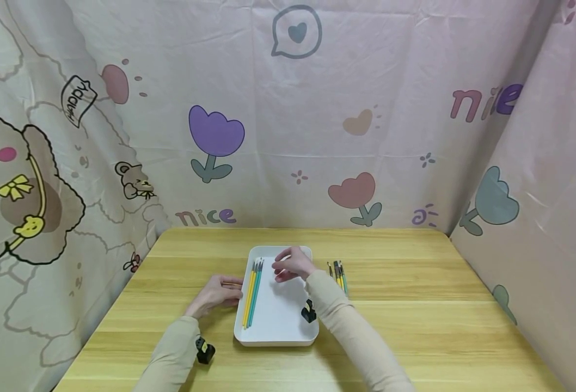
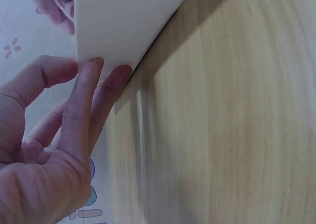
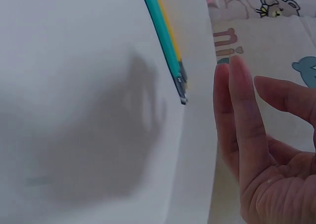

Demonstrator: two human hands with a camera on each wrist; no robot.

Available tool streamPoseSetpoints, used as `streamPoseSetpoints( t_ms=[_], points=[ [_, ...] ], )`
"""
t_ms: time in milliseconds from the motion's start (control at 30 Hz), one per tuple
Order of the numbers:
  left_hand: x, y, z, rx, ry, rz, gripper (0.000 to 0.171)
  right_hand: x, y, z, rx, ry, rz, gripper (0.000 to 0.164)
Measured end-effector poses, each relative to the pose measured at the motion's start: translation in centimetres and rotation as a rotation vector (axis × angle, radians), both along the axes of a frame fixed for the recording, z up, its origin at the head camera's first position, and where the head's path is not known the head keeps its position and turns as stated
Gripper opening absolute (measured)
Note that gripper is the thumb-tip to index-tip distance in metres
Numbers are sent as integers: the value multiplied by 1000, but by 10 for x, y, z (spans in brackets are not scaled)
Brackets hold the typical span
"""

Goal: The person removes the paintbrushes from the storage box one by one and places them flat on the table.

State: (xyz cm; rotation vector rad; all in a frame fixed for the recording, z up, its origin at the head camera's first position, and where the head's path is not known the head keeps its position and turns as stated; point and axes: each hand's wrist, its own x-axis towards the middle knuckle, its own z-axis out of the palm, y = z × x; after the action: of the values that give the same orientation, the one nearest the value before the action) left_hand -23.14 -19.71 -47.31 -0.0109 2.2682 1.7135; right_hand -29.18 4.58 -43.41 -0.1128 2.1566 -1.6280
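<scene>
A white rectangular tray [image 1: 283, 329] sits on the wooden table. Along its left side lie several thin paintbrushes [image 1: 253, 294] with yellow and teal handles, tips toward the far end. My left hand [image 1: 216, 295] is at the tray's left edge; in the left wrist view its fingertips [image 2: 91, 68] touch the outer wall and rim. Over the far part of the tray hovers my right hand [image 1: 294, 264], fingers loosely bent and nothing between them. The right wrist view shows the same hand [image 3: 266, 145] near the teal brush's [image 3: 163, 36] tip, apart from it.
Right of the tray, more brushes [image 1: 338, 275] with yellow and teal handles lie on the table [image 1: 415, 321], partly hidden by the right forearm. A printed cloth [image 1: 288, 125] hangs behind the table and along both sides. Each wrist wears a small black camera mount [image 1: 204, 350].
</scene>
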Motion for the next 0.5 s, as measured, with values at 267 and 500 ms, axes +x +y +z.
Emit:
streamPoseSetpoints(
  t_ms=[267, 500],
  points=[
    [-1, -1, -1, 19, -7, -7, 49, -2, -18, -15, 23, -25, 0, 20],
    [0, -1, 0, 20, -8, -21, 50, -2, -32, -27, 71, -22, 3, 15]
  ],
)
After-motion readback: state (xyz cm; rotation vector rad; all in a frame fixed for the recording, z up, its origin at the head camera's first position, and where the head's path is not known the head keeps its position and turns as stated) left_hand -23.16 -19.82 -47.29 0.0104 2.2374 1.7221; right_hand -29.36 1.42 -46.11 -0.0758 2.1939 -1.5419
